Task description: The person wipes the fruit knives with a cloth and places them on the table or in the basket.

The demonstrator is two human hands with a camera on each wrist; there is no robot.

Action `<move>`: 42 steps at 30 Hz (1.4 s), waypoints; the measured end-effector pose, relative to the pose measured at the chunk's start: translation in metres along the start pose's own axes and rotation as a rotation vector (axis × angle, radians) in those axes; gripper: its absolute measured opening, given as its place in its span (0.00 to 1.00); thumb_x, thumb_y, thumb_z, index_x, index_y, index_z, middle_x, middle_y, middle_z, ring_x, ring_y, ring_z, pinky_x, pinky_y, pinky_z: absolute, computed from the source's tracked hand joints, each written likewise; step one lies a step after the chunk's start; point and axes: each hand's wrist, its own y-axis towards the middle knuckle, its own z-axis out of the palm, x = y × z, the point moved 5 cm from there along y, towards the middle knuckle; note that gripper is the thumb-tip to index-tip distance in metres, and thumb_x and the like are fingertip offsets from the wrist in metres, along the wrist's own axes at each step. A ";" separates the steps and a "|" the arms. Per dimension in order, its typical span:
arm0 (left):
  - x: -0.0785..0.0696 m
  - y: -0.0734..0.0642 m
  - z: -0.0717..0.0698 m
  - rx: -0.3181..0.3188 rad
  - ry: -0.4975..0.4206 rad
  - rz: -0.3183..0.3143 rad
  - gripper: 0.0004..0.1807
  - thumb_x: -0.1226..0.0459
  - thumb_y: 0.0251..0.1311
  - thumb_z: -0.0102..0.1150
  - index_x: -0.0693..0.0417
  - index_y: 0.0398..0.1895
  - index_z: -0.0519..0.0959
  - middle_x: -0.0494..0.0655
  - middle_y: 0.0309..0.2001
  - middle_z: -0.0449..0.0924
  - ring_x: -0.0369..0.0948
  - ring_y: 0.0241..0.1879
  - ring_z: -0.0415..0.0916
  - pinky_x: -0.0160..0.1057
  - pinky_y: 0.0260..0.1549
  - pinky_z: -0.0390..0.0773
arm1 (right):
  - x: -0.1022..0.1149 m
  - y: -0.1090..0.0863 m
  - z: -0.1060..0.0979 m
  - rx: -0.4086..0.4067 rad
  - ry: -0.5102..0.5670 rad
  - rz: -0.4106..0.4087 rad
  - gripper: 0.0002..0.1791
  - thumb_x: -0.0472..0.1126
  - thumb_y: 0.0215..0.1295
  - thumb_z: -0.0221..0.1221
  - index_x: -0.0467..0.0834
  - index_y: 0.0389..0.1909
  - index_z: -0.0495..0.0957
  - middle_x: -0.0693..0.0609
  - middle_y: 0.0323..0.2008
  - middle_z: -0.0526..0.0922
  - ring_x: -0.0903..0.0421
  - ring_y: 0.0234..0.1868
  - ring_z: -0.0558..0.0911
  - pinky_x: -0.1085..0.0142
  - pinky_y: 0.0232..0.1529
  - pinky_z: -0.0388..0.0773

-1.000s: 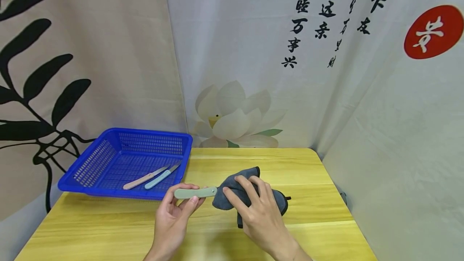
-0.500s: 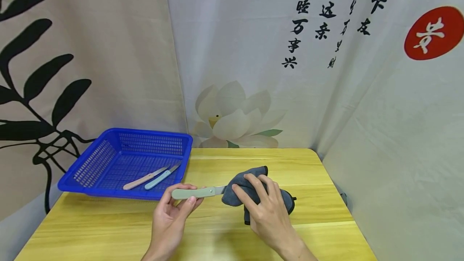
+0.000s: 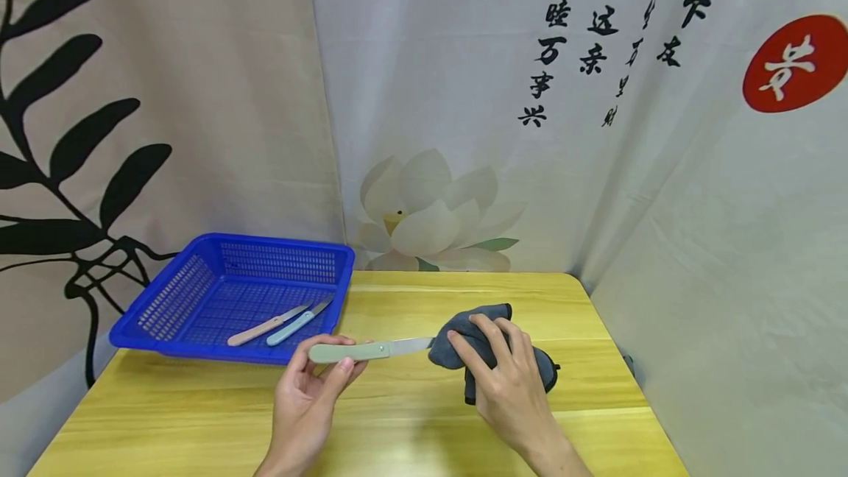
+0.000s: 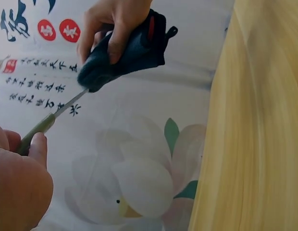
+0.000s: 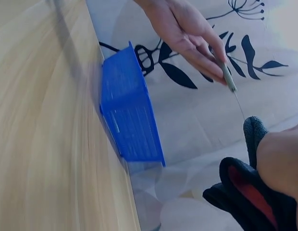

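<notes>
My left hand pinches the pale green handle of a knife, which points right above the table. Most of its blade shows bare. Around the tip is a folded dark grey cloth with black edging, gripped by my right hand. In the left wrist view the blade runs from the green handle up into the cloth. The right wrist view shows the cloth folded over the blade's end, with a red patch inside a fold. The tip itself is hidden.
A blue mesh basket stands at the table's back left. Inside lie a pink-handled knife and a blue-handled knife, side by side. The wooden table ends at a printed curtain behind and to the right.
My right hand has slid the cloth rightward along the blade, uncovering most of it. My left hand has shifted slightly left with the knife. The basket and its knives stay put.
</notes>
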 end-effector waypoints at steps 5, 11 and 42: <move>-0.001 0.001 -0.004 -0.043 0.003 0.007 0.16 0.84 0.77 0.53 0.74 0.64 0.70 0.53 0.60 0.83 0.43 0.60 0.92 0.44 0.62 0.88 | -0.015 -0.003 -0.007 -0.036 -0.012 0.026 0.34 0.26 0.64 0.60 0.51 0.70 0.86 0.36 0.68 0.81 0.32 0.59 0.78 0.34 0.55 0.81; 0.000 0.002 -0.006 -0.039 -0.007 0.029 0.17 0.85 0.77 0.53 0.75 0.64 0.70 0.52 0.60 0.84 0.43 0.60 0.92 0.43 0.62 0.88 | -0.015 0.002 -0.018 -0.104 -0.002 0.031 0.26 0.36 0.86 0.43 0.51 0.69 0.86 0.35 0.68 0.82 0.31 0.61 0.79 0.34 0.55 0.83; 0.001 -0.002 0.009 0.092 0.030 0.073 0.17 0.85 0.78 0.52 0.80 0.65 0.68 0.53 0.60 0.84 0.43 0.62 0.92 0.42 0.61 0.89 | 0.040 0.017 0.002 -0.002 0.025 -0.156 0.47 0.25 0.46 0.72 0.57 0.71 0.84 0.43 0.70 0.81 0.39 0.61 0.79 0.44 0.54 0.83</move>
